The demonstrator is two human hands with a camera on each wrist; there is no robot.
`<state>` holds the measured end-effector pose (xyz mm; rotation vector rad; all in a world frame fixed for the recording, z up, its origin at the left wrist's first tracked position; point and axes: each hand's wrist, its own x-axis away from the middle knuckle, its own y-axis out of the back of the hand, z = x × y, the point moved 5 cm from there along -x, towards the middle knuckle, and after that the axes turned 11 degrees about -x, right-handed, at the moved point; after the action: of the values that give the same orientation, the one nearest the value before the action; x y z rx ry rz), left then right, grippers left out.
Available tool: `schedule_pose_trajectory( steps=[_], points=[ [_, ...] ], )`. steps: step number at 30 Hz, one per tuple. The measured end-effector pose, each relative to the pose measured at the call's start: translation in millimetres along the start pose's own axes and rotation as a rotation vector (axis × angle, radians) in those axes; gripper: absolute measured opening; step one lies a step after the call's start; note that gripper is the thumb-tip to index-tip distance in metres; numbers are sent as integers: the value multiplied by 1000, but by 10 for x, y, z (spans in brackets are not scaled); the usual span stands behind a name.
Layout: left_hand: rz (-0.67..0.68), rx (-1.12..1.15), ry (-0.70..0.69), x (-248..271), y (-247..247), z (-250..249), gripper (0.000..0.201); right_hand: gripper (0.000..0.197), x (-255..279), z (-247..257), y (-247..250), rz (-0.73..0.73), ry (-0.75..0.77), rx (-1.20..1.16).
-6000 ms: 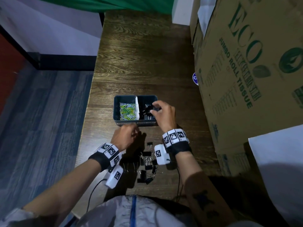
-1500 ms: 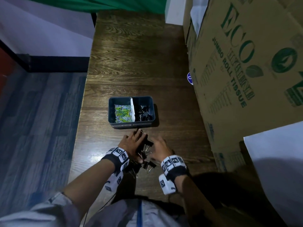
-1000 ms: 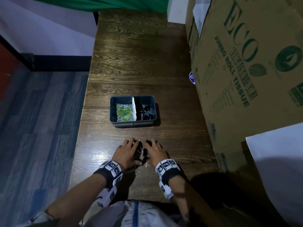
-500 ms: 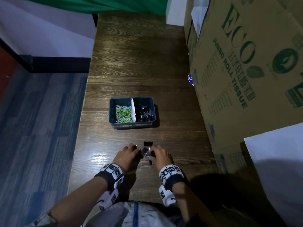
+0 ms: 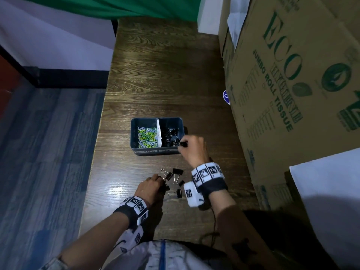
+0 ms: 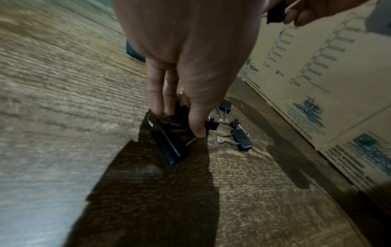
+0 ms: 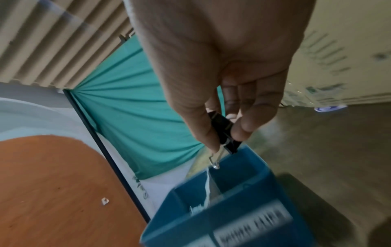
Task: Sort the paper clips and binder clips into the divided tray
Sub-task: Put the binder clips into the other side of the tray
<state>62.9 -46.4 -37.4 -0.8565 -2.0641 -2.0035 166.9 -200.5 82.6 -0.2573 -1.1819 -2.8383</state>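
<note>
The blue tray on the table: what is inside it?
The divided tray holds green and white paper clips in its left compartment and black binder clips in its right. A white divider separates them. Anything beneath the piles is hidden.

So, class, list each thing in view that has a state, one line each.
Blue divided plastic tray: paper clips left, binder clips right.
Right hand: pinches a black binder clip at the tray's right edge.
Left hand: grips binder clips on the wooden table.
Loose black binder clips: unsorted on table.
</note>
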Motion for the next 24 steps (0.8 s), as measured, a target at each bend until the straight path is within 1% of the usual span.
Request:
schedule_pose_trajectory(
  steps=[3, 4, 7, 9, 11, 12, 13, 15, 17, 19, 21, 22, 24],
  points=[
    [18, 52, 17, 11, -11, 23, 32, 7, -223, 195, 120, -42, 8, -21],
    [15, 72, 12, 23, -6, 28, 29, 10, -280, 231, 138, -51, 9, -35],
    [-22, 186, 2, 72, 58, 67, 23, 29, -351, 226, 124, -72, 22, -38],
    [-89, 275, -11, 90, 193, 92, 20, 25, -300, 102, 90, -128, 9, -41],
    [-185, 354, -25, 62, 454, 98, 18, 15, -169, -126, 3, -160, -64, -46],
    [-234, 388, -26, 22, 627, 97, 18, 13, -87, -280, -80, -137, -118, -38],
    [-282, 418, -26, -35, 814, 95, 18, 14, 12, -429, -179, -82, -177, -21],
    [-385, 470, -26, -168, 1196, 104, 18, 21, 225, -693, -422, 85, -263, 17],
    [-496, 499, -37, -293, 1534, 127, 24, 39, 400, -861, -637, 219, -288, 31],
    [-563, 500, -56, -375, 1753, 141, 34, 65, 523, -941, -776, 314, -290, 68],
    [-573, 463, -55, -400, 1785, 140, 32, 90, 593, -986, -833, 399, -284, 112],
    [-554, 420, -47, -390, 1729, 134, 28, 96, 605, -1012, -851, 422, -266, 125],
    [-471, 344, -62, -348, 1493, 117, 19, 104, 611, -1031, -852, 455, -224, 161]
  ],
)
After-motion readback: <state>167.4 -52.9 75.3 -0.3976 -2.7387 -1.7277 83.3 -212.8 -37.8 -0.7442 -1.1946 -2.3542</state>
